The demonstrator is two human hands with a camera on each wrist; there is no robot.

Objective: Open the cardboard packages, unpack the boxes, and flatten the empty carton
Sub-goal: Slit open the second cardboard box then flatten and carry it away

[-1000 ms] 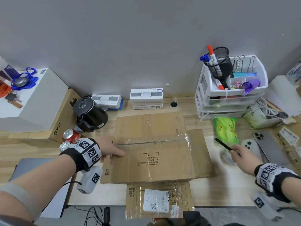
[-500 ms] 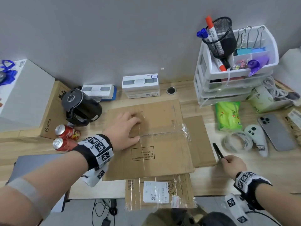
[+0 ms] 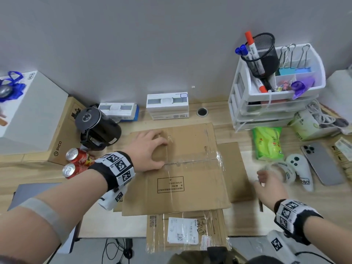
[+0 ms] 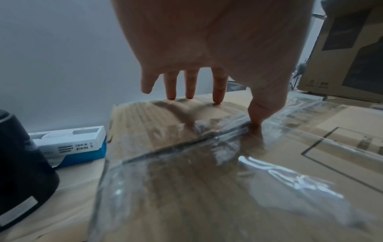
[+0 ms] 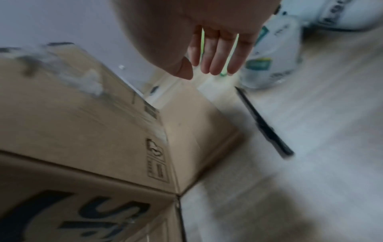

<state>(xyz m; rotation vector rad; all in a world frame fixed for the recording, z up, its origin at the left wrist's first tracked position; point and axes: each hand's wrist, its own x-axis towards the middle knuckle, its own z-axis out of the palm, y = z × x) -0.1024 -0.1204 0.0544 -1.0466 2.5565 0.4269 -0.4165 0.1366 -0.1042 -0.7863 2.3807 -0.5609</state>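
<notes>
Two hands are over the desk. Left forearm reaches forward from the near left; the left hand (image 3: 147, 149) lies spread on the far-left part of the flattened cardboard carton (image 3: 182, 168), fingers (image 4: 217, 88) straight with tips on the board, thumb tip on the clear tape (image 4: 207, 147) along the seam. It grips nothing.

Right forearm enters from the near right; the right hand (image 3: 270, 187) hangs above the desk just right of the carton, blurred, fingers loosely extended and empty in the wrist view. A black pen-like tool (image 5: 263, 122) lies on the desk below it, apart from the fingertips.

A taped package (image 3: 186, 231) with a shipping label sits just nearer than the carton. Left of the carton stand a black kettle (image 3: 97, 128) and two red cans (image 3: 76, 162). Right of it lie a tape roll (image 3: 283, 171), a white controller (image 3: 301, 168), a green packet (image 3: 268, 143) and a phone (image 3: 322, 162); white drawers (image 3: 266, 109) stand beyond.
</notes>
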